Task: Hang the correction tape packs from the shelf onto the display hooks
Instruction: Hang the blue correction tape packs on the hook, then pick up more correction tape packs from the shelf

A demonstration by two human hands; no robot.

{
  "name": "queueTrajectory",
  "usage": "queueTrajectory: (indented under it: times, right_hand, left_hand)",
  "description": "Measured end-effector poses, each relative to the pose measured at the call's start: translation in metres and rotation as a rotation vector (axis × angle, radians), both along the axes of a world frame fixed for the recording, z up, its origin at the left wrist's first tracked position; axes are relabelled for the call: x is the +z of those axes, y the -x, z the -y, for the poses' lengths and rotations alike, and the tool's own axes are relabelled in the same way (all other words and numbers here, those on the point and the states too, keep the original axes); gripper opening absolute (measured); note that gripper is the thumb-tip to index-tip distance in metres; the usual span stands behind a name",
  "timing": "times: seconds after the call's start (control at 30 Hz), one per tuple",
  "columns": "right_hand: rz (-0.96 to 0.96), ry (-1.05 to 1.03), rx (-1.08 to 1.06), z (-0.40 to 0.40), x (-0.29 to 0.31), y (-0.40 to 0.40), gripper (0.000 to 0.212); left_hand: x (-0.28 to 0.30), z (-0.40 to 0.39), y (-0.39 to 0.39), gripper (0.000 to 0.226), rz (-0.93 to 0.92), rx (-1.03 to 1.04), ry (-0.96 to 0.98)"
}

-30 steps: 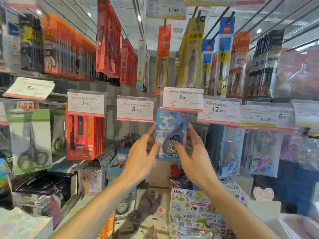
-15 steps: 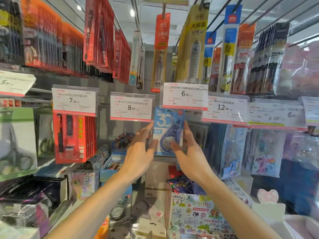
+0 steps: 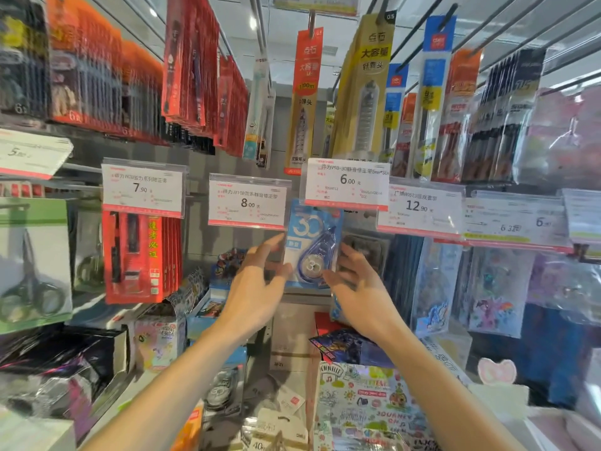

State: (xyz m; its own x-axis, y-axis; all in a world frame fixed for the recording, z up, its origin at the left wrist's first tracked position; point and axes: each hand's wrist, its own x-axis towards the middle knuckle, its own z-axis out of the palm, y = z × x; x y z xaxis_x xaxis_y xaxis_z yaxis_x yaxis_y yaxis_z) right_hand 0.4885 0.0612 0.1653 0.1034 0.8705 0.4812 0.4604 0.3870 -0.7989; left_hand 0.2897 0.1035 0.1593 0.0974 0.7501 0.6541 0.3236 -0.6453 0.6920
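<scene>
Correction tape pack [image 3: 313, 245]: blue card, large "30" at its top, blue teardrop dispenser blistered on the front; hanging upright just beneath the 6.00 price tag [image 3: 346, 183], sitting at centre frame, its top edge hiding behind that tag at 12 o'clock

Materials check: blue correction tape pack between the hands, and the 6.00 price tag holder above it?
Blue correction tape pack: looks like a printed card back with a clear plastic blister over the dispenser; the bubble shows glare. White 6.00 price tag holder: probably a paper label in a clear glossy plastic sleeve, with see-through edges and reflections. Motion blur leaves both uncertain.
</scene>
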Motion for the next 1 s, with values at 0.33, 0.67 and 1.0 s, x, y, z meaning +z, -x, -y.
queueTrajectory:
  times: [0.33, 0.67, 1.0]
  right_hand:
    - [-0.182, -0.067, 0.037, 0.094, -0.006, -0.012, 0.008]
    - [-0.324, 0.01, 0.098, 0.173, -0.069, -0.027, 0.008]
    - [-0.328, 0.108, 0.096, 0.187, -0.103, 0.014, 0.011]
  left_hand:
    - [0.006, 0.103, 0.023, 0.017, 0.231, -0.021, 0.05]
    - [-0.076, 0.195, 0.038, 0.013, 0.385, 0.06, 0.173]
    - [-0.109, 0.223, 0.092, 0.015, 0.493, 0.139, 0.229]
